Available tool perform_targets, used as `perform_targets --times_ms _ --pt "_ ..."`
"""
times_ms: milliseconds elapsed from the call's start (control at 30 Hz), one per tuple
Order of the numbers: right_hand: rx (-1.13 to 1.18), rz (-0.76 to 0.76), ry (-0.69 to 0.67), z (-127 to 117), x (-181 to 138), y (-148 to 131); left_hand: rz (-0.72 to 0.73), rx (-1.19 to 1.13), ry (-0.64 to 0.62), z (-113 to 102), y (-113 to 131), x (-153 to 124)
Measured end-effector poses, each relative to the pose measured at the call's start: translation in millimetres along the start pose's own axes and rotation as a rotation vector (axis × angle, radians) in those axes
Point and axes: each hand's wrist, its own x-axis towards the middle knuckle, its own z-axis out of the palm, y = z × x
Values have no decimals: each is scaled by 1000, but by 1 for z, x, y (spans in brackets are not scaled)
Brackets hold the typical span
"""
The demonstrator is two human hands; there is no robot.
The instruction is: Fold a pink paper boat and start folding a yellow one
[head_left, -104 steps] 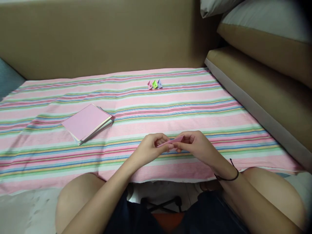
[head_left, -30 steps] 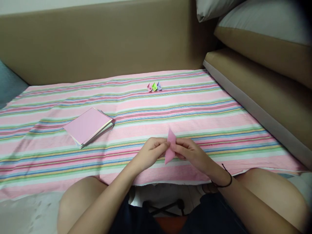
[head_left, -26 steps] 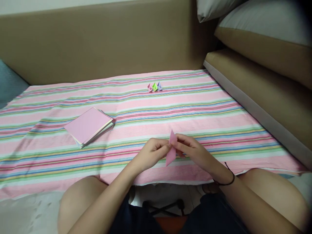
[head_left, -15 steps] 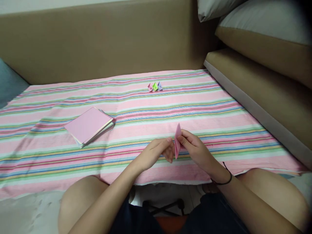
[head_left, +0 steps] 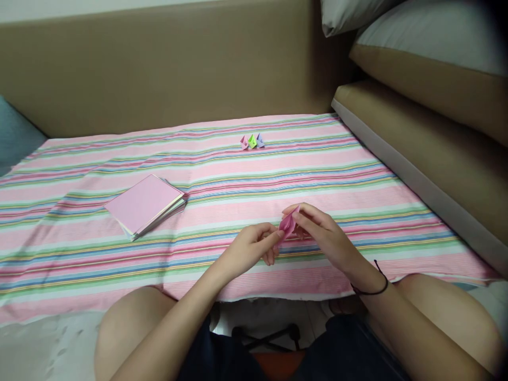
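Observation:
A small folded piece of pink paper (head_left: 288,225) is held between both hands just above the striped cloth (head_left: 357,180). My left hand (head_left: 248,251) pinches its lower left end with thumb and fingers. My right hand (head_left: 321,233) grips its upper right part, fingers curled over it; a dark band circles that wrist. Most of the paper is hidden by the fingers.
A stack of pink square sheets (head_left: 143,205) lies on the cloth to the left. Three small folded paper shapes, pink, green and purple (head_left: 251,141), stand in a row at the far side. Tan cushions (head_left: 416,137) rise on the right, a tan backrest behind.
The folded paper stood upright between the fingertips a moment ago; now it is tilted and pressed lower, with my right fingers closed further over it. Both hands moved slightly forward.

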Motion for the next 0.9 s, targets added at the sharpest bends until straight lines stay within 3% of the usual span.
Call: perform_targets --times_ms 200,367,567,900 --pt "-113 -19 13 -1 0 -2 22 78 179 0 -6 3" --pt "-141 -32 123 -2 0 3 32 105 268 -6 -8 6" --pt "-102 -57 225 -8 4 16 -5 -136 282 -10 -4 7" --pt "-237 -87 140 -8 3 16 58 -163 359 -23 -13 16"
